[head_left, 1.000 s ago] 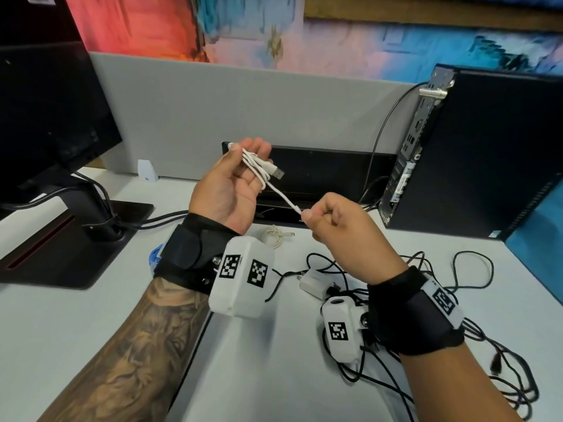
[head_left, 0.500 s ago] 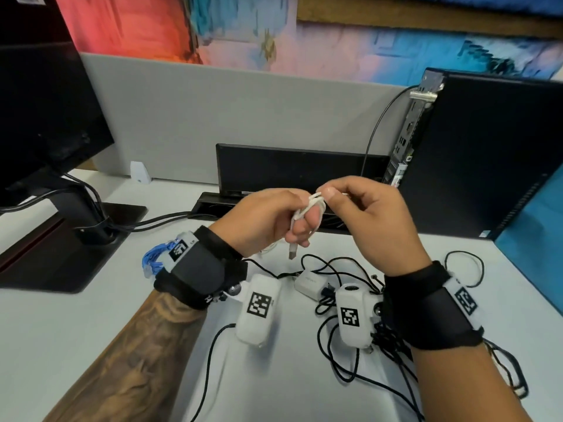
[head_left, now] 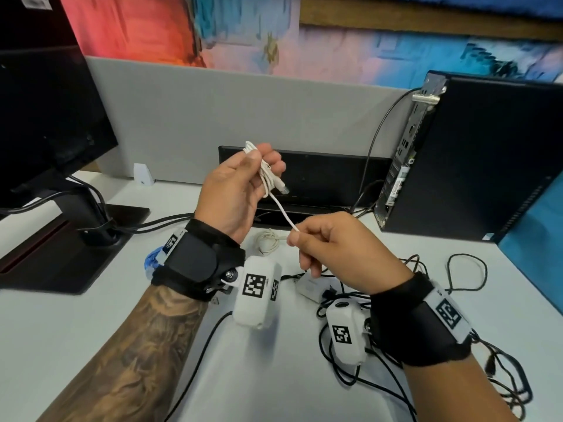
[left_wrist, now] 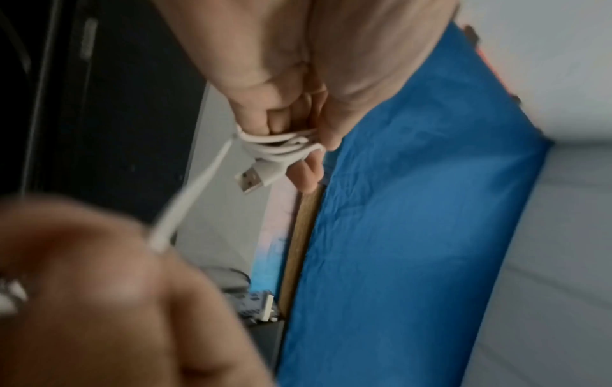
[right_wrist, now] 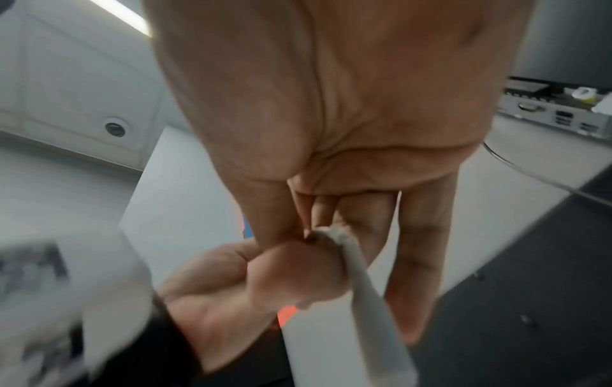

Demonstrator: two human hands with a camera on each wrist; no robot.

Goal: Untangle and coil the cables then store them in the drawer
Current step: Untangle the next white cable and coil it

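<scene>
My left hand (head_left: 243, 190) is raised over the desk with a white USB cable (head_left: 265, 178) looped several times round its fingers. The loops (left_wrist: 281, 146) cross the fingers, and the USB plug (left_wrist: 251, 179) hangs free below them. From the loops a straight strand (head_left: 281, 210) runs down to my right hand (head_left: 300, 242), which pinches it between thumb and fingers. The pinch on the cable (right_wrist: 334, 233) shows close up in the right wrist view. A tangle of black cables (head_left: 457, 269) lies on the desk under my right wrist. No drawer is in view.
A small coiled white cable (head_left: 268, 240) and a white charger block (head_left: 309, 289) lie on the desk (head_left: 45, 330) below my hands. A monitor stand (head_left: 76, 239) is at the left, a black PC tower (head_left: 487, 159) at the right, a grey partition (head_left: 243, 111) behind.
Half a second ago my hands met low over the desk, passing the cable round my left fingers. My left hand has since risen and my right hand has pulled away, stretching the strand between them.
</scene>
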